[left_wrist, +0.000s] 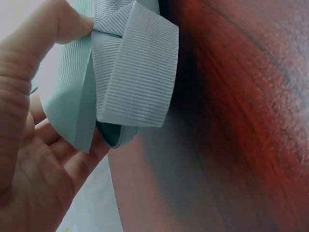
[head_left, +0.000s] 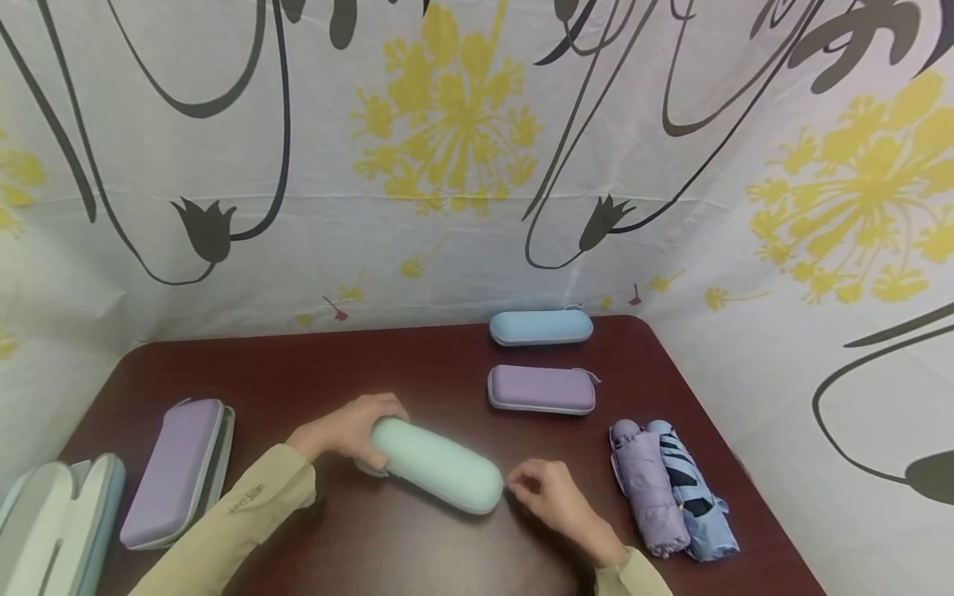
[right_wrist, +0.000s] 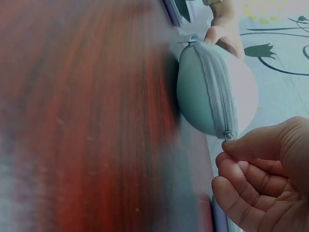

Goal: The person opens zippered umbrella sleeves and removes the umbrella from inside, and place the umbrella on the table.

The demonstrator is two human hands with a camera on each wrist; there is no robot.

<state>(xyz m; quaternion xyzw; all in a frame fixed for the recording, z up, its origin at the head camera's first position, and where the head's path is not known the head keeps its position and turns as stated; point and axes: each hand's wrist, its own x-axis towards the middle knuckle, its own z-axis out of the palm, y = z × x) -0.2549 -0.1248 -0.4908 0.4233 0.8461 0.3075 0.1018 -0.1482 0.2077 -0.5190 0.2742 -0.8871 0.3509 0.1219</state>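
— So, how many cases were there, from the left?
— Five: an open blue-and-white case (head_left: 89,521), cut off by the view, a purple case (head_left: 173,472) slightly agape, the mint-green case (head_left: 440,465) mid-table between both hands, then a second purple case (head_left: 542,389), with a blue case (head_left: 541,328) behind it. Farther right lay two folded umbrellas, a lilac umbrella (head_left: 648,497) and a striped blue umbrella (head_left: 696,505), side by side.
— And the grip?
— The left hand (head_left: 361,430) was curled round the mint-green case's left end, a ribbed strap (left_wrist: 140,72) beside its thumb; the right hand (head_left: 547,497) was drawn to a pinch on the zip pull (right_wrist: 229,137) at the other end.
— Where was there room?
— Wood showed behind the left hand, where the table (head_left: 313,364) ran to its back edge. The blue case sat near that edge, the umbrellas nearer the right one.
— Any writing?
— Small letters on the left sleeve (head_left: 238,505), apparently ending in "Slim", the rest too small to tell
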